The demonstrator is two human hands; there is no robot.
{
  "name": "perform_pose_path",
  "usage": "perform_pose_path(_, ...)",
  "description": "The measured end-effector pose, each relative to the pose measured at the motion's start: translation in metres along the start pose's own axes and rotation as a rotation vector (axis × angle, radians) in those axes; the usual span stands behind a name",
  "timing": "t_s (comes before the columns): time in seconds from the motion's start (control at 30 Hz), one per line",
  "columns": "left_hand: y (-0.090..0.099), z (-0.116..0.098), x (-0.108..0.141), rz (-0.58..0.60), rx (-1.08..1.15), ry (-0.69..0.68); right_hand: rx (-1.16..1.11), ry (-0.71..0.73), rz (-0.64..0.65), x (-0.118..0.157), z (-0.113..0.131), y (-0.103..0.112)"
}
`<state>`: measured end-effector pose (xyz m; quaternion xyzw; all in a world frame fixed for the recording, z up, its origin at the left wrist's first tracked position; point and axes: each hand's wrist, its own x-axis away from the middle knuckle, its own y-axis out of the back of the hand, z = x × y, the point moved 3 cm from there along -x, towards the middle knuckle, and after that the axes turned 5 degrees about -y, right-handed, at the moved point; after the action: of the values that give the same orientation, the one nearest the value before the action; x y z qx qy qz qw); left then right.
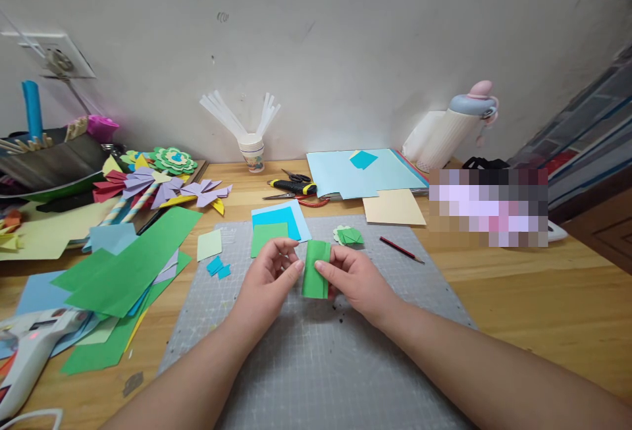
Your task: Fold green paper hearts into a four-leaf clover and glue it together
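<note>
A folded strip of green paper (312, 270) with lengthwise creases is held upright over the grey cutting mat (316, 377). My right hand (358, 278) pinches its right side, thumb in front and fingers partly hidden behind. Close by the left edge of the paper is my left hand (271, 272), fingers loosely curled and apart from the thumb; whether the thumb tip touches the paper is hard to tell. Just beyond the hands lie a green paper square (269, 236), blue sheets (291, 220) and a scalloped paper piece with a folded green piece (350, 237) on it.
Scissors (296, 176) and pliers (291, 186) lie behind the mat. A pencil (401, 249) rests at right. On the left are green paper strips (143, 259), a hot glue gun (37, 344) and paper flowers (172, 161). A paper cup (253, 153) holds white sticks; a bottle (451, 127) stands back right.
</note>
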<state>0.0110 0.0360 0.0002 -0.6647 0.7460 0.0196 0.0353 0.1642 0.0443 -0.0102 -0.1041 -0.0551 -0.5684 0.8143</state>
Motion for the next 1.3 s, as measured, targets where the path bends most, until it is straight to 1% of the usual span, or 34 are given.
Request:
perform_pose_path(0.07,-0.001,0.0,0.001,0.04,-0.047,-0.033,0.045,0.028,-0.016,0.0,0.0,0.0)
perform_pose_path(0.13,-0.004,0.0,0.003,0.106,-0.11,-0.045,0.124,0.073,-0.03,0.002,-0.001,0.0)
perform_pose_path(0.2,-0.006,0.0,0.006,0.151,-0.153,-0.051,0.223,0.124,-0.014,0.004,-0.002,-0.002)
perform_pose_path(0.27,-0.006,-0.001,0.007,0.152,-0.146,-0.04,0.296,0.147,0.036,0.007,-0.002,-0.005)
perform_pose_path(0.3,-0.006,-0.001,0.006,0.129,-0.129,-0.023,0.304,0.141,0.062,0.008,-0.003,-0.006)
perform_pose_path(0.37,-0.003,-0.001,0.005,0.056,-0.064,0.032,0.262,0.116,0.081,0.008,-0.002,-0.006)
perform_pose_path(0.4,-0.002,-0.001,0.003,0.017,-0.022,0.057,0.221,0.103,0.067,0.007,-0.002,-0.005)
perform_pose_path(0.47,0.001,-0.001,0.0,-0.053,0.059,0.084,0.12,0.078,0.01,0.004,-0.001,-0.002)
perform_pose_path(0.57,0.004,-0.002,-0.003,-0.101,0.122,0.082,-0.006,0.002,-0.075,-0.001,-0.001,0.003)
perform_pose_path(0.63,0.004,-0.001,-0.004,-0.1,0.129,0.076,-0.069,-0.049,-0.099,-0.003,-0.002,0.004)
perform_pose_path(0.73,0.005,0.001,-0.004,-0.1,0.139,0.076,-0.15,-0.074,-0.101,-0.003,-0.002,0.003)
perform_pose_path(1.03,0.007,-0.002,-0.001,-0.116,0.1,0.072,-0.299,-0.086,-0.143,-0.005,-0.004,0.007)
perform_pose_path(1.3,0.003,-0.008,0.0,-0.093,0.067,0.118,-0.356,-0.085,-0.157,-0.008,-0.009,0.01)
